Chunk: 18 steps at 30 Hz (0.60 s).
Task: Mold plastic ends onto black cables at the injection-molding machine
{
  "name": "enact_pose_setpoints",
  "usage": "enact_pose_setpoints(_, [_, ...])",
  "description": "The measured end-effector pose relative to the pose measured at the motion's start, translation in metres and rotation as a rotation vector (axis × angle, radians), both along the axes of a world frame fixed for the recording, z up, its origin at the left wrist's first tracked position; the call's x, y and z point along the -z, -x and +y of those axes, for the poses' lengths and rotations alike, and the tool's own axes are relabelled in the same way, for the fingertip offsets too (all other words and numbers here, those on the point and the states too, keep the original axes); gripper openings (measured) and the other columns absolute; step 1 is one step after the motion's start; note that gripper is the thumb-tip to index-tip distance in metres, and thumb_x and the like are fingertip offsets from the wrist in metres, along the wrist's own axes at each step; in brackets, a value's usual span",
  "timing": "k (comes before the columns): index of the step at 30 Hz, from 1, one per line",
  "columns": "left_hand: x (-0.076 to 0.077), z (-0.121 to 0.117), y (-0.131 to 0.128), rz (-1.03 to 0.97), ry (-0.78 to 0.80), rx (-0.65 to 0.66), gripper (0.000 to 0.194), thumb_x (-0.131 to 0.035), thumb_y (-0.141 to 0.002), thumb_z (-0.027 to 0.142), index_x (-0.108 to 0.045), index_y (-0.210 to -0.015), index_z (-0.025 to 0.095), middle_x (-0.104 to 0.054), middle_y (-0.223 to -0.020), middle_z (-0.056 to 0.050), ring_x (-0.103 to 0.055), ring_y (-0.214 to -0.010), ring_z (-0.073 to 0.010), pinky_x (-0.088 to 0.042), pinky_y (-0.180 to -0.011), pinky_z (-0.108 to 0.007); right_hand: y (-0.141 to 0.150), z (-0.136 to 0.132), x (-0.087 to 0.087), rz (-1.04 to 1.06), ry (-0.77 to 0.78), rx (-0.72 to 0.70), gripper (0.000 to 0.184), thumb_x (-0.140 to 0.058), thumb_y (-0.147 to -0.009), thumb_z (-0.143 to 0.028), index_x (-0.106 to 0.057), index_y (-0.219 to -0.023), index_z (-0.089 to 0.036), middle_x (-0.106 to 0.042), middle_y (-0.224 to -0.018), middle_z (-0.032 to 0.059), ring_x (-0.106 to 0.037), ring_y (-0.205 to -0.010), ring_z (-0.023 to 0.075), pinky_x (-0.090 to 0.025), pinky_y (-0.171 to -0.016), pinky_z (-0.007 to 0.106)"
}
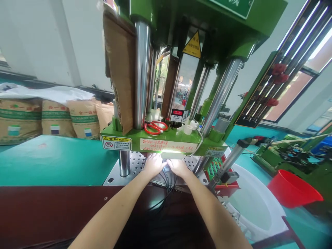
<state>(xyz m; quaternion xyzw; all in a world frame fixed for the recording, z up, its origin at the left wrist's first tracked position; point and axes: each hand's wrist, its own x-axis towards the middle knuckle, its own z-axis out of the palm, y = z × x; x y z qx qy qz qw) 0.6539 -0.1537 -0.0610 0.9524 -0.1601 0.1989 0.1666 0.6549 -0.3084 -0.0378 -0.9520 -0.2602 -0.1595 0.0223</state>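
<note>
My left hand (155, 165) and my right hand (178, 167) reach under the green crosshead of an upright press (124, 133), over its metal bed. Between the hands runs a bundle of thin black cables (169, 181), trailing toward me over the bed's front edge. Both thumbs point inward and meet the far ends of the cables, where the fingers look closed on them. A lit white lamp (172, 156) and its glare hide the fingertips and whatever lies beneath them. The perforated metal plate (135, 166) shows left of my left hand.
Red-handled scissors (155, 127) and a white tape roll (188, 129) lie on the crosshead ledge. A cardboard sheet (120, 69) stands by the left column. Paper sacks (58, 119) line the left wall. At right are a white tub (269, 193) and a red bucket (294, 188).
</note>
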Motion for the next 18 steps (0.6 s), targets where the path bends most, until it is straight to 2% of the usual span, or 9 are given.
enact_pose_setpoints(3, [0.006,0.021,0.003,-0.011,-0.063,0.143,0.044,-0.040,-0.083,0.047,-0.055,-0.115,0.021,-0.056,-0.121,-0.008,-0.044,-0.115,-0.0235,-0.034,-0.095,-0.037,0.009,-0.011,0.000,0.086,0.032,-0.030,0.033,-0.037,-0.090,-0.038,-0.063,-0.097,-0.019,-0.067,-0.095,0.0071,-0.056,-0.092,0.0207,-0.033,-0.089,0.036])
enact_pose_setpoints(6, [0.010,0.030,0.001,-0.010,-0.088,0.196,0.048,-0.033,-0.085,0.049,-0.051,-0.119,0.020,-0.053,-0.125,-0.009,-0.042,-0.117,-0.0231,-0.031,-0.098,-0.039,0.008,-0.010,-0.001,0.138,0.043,-0.029,0.038,-0.035,-0.089,-0.043,-0.062,-0.101,-0.020,-0.066,-0.099,0.0077,-0.056,-0.093,0.0215,-0.033,-0.090,0.036])
enact_pose_setpoints(14, [0.007,0.020,-0.009,0.133,-0.070,0.140,0.048,-0.031,-0.085,0.049,-0.053,-0.116,0.020,-0.055,-0.123,-0.011,-0.044,-0.116,-0.0251,-0.031,-0.097,-0.040,0.002,0.002,-0.003,0.160,0.020,0.041,0.043,-0.032,-0.090,-0.045,-0.061,-0.106,-0.017,-0.064,-0.105,0.0114,-0.056,-0.097,0.0239,-0.035,-0.089,0.035])
enact_pose_setpoints(18, [0.005,0.025,-0.010,0.159,-0.057,0.126,0.049,-0.029,-0.086,0.048,-0.049,-0.119,0.019,-0.052,-0.125,-0.010,-0.044,-0.116,-0.0246,-0.032,-0.095,-0.038,0.004,-0.003,-0.004,0.137,0.007,0.062,0.039,-0.033,-0.090,-0.041,-0.062,-0.103,-0.018,-0.063,-0.107,0.0106,-0.054,-0.102,0.0233,-0.033,-0.091,0.034])
